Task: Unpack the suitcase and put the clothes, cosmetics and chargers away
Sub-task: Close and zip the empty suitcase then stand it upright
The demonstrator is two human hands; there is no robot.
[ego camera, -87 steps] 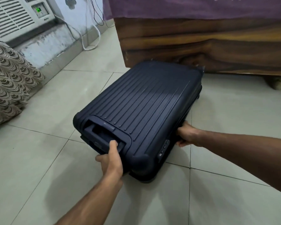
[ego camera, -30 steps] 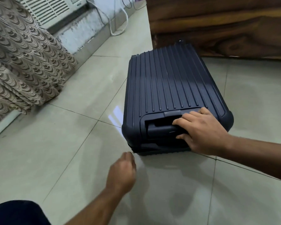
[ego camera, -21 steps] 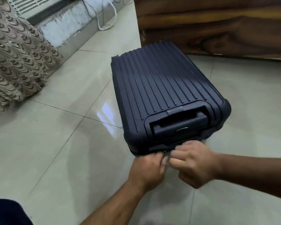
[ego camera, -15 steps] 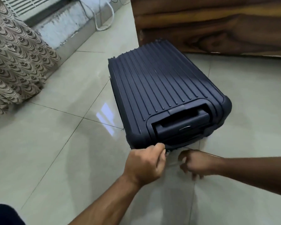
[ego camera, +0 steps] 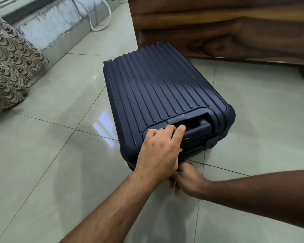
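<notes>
A dark blue ribbed hard-shell suitcase [ego camera: 156, 88] lies flat and closed on the tiled floor, its retractable handle [ego camera: 198, 128] at the near end. My left hand [ego camera: 160, 151] rests on the near top corner, with its fingers stretched onto the edge of the handle recess. My right hand [ego camera: 188, 179] is low at the suitcase's near end, just under my left wrist. Its fingers look curled, but my left hand hides them and whatever they touch. No clothes, cosmetics or chargers are in sight.
A dark wooden bed frame [ego camera: 218, 23] stands right behind the suitcase. A patterned curtain [ego camera: 7, 67] hangs at the left. A white cable [ego camera: 98, 18] loops on the floor by the far wall ledge. Glossy tiles [ego camera: 51, 163] spread to the left and front.
My left hand has gone from the suitcase's near lower edge up onto its top by the handle. My right hand has moved left, in under my left wrist against the near end.
</notes>
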